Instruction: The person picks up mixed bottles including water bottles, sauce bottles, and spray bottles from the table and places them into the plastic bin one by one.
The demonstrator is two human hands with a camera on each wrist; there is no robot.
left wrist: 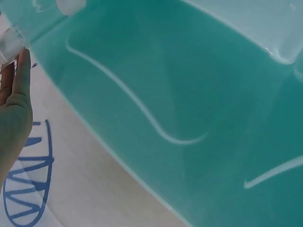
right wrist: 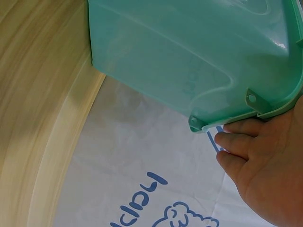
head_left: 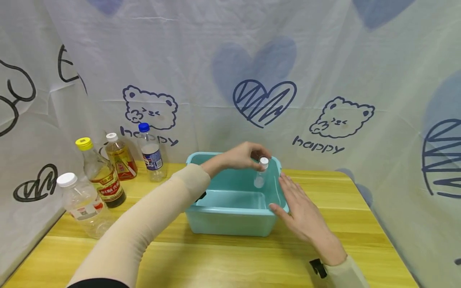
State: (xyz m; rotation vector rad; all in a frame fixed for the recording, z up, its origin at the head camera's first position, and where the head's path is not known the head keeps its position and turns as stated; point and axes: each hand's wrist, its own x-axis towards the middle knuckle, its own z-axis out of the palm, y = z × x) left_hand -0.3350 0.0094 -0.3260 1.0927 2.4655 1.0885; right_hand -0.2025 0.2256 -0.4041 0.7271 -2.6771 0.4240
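Note:
A teal plastic basin [head_left: 230, 222] stands on the wooden table. Over its back right corner, my left hand [head_left: 243, 156] pinches a small clear bottle [head_left: 260, 178] with a white cap near its top. The bottle hangs upright inside the basin; whether it touches the bottom I cannot tell. In the left wrist view, the fingers [left wrist: 21, 78] of that hand show at the left edge beside the clear plastic. My right hand [head_left: 304, 212] rests with straight fingers along the basin's right rim. From the right wrist view, the right hand's fingers [right wrist: 241, 142] lie against the rim's outer side.
Left of the basin stand a clear bottle with a white cap [head_left: 86, 210], a yellow-capped sauce bottle [head_left: 106, 186], an oil bottle [head_left: 124, 162] and a blue-capped bottle [head_left: 153, 158]. Behind the table hangs a printed white cloth [head_left: 209, 120]. The table [head_left: 324, 188] extends right of the basin.

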